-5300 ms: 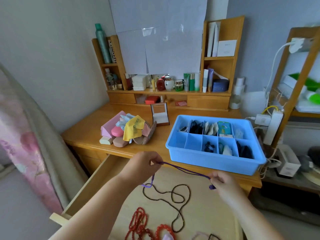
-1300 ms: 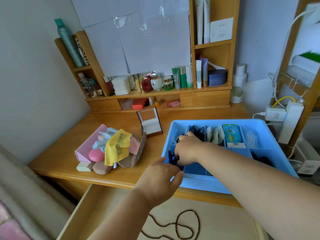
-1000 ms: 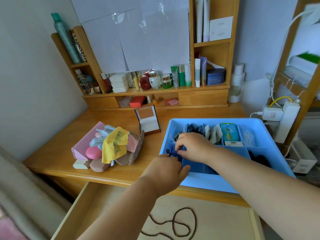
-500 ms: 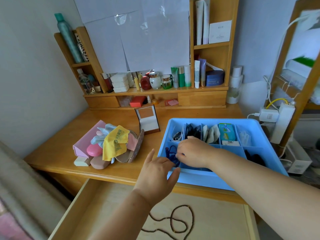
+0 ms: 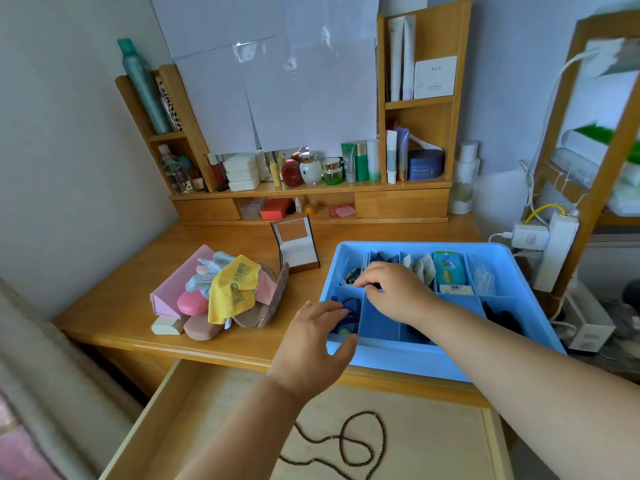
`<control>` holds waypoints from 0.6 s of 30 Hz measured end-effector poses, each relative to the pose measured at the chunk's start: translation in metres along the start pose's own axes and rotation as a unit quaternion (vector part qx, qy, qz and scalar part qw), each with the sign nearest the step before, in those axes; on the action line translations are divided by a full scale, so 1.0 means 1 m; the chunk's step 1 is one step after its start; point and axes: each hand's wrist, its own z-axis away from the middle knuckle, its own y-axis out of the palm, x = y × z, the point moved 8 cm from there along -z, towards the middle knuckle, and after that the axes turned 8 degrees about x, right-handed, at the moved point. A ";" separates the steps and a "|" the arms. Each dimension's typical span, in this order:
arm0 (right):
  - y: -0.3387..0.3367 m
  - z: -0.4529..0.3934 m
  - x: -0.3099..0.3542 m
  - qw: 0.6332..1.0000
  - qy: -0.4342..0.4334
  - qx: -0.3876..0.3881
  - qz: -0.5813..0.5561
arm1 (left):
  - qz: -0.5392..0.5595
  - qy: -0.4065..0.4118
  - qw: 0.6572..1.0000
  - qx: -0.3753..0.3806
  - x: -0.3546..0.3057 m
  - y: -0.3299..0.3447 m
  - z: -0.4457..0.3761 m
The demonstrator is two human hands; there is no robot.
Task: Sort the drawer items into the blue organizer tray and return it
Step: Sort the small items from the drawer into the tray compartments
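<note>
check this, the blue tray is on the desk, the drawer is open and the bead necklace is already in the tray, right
Not quite. The head view shows the bead necklace lying in the open drawer, not in the tray. The rest holds: the blue tray sits on the desk.

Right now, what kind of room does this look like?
Probably a bedroom dressing corner: a wooden desk with an open drawer, a wooden shelf unit lined with skincare bottles and jars, and a small open compact mirror case.
</note>
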 end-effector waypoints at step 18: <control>0.034 0.031 0.021 0.975 -0.038 0.076 0.206 | 0.025 -0.042 0.996 -0.073 0.011 -0.018 0.070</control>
